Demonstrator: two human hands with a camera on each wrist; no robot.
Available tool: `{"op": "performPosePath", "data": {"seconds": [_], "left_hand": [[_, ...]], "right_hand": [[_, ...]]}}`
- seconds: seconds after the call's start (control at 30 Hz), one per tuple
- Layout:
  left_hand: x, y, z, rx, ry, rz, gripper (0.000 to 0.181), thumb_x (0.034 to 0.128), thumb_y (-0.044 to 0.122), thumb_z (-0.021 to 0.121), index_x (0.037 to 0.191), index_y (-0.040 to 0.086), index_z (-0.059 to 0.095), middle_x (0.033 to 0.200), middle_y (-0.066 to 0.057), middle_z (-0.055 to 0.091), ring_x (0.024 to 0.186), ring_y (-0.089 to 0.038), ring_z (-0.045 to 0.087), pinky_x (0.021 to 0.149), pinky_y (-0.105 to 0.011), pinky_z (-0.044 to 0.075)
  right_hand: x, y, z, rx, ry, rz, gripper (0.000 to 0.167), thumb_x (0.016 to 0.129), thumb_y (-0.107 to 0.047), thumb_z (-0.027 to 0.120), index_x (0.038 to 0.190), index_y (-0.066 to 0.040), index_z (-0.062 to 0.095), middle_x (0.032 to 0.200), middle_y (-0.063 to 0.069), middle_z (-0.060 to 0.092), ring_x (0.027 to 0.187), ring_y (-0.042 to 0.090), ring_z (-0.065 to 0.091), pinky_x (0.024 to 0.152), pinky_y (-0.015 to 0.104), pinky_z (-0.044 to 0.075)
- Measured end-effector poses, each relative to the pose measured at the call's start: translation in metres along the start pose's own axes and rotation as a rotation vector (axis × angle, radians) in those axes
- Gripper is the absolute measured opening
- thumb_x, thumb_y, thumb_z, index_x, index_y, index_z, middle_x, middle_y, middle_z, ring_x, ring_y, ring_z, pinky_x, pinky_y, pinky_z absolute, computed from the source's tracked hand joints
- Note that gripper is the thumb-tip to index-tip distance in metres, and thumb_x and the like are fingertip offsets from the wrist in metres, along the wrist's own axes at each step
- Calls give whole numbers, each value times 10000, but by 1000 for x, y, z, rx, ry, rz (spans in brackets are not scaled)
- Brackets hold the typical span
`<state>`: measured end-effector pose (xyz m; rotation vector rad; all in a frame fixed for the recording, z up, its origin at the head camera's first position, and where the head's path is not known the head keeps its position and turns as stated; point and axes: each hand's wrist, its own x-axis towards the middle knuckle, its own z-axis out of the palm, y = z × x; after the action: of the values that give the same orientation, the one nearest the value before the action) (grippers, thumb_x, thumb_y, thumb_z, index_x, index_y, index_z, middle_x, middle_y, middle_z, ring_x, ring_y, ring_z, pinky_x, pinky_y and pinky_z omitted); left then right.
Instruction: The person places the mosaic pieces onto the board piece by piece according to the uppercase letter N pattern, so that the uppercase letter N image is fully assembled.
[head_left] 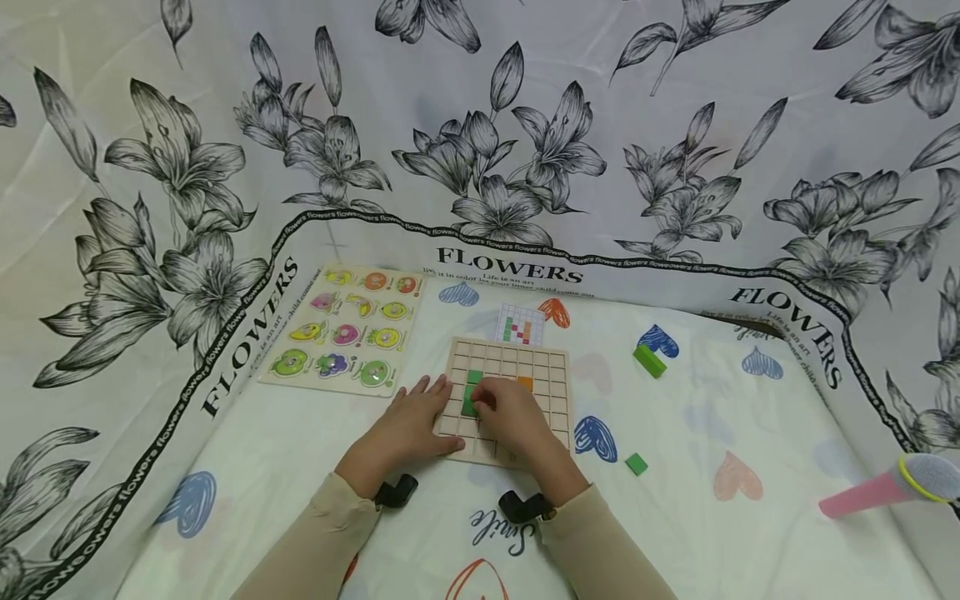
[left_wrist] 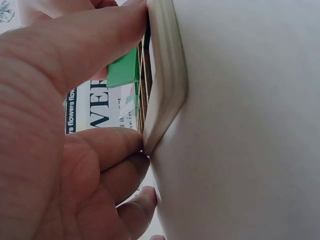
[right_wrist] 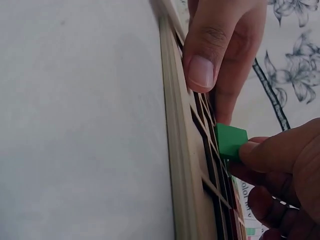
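Observation:
A light wooden grid board [head_left: 558, 392] lies in front of me. My left hand [head_left: 408, 425] rests at its near left corner, fingers extended along the left side and thumb on the near edge. My right hand [head_left: 517, 417] is over the board and pinches a green block [right_wrist: 230, 140] between thumb and finger, at the grid's surface. Other green [head_left: 475, 377] shows in the left cells, and an orange block [head_left: 526, 383] sits right of centre. The right hand covers several middle cells. A printed pattern card [head_left: 520, 323] lies at the board's far edge.
A fruit puzzle board [head_left: 348, 333] lies to the left. On the right are a longer green block [head_left: 649, 362], a small green block [head_left: 636, 463] and a pink microphone-like object [head_left: 870, 492]. A floral cloth [head_left: 525, 183] rises behind the heart-patterned tabletop.

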<state>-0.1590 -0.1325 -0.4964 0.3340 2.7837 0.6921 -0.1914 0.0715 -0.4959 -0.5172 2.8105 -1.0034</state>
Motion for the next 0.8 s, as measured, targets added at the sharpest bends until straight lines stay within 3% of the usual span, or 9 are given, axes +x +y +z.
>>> {"op": "performPosePath", "data": {"seconds": [0.37, 0.8], "left_hand": [[0, 0, 0, -1, -1, -2, 991, 925, 468, 858, 1694, 64, 382, 1802, -90, 296, 1706, -359, 169, 1379, -619, 124], [-1, 1, -1, 5, 2, 5, 991, 931, 464, 852, 1694, 52, 374, 1803, -98, 290, 1704, -367, 172, 1378, -621, 129]], "right_hand": [[-1, 2, 3, -9, 9, -15, 61, 1050, -167, 740, 1065, -205, 785, 1020, -83, 743, 930, 139, 628, 940, 366, 591], [-2, 1, 7, -89, 45, -28, 59, 1028, -188, 774, 1048, -190, 829, 1026, -61, 724, 919, 107, 631, 896, 343, 603]]}}
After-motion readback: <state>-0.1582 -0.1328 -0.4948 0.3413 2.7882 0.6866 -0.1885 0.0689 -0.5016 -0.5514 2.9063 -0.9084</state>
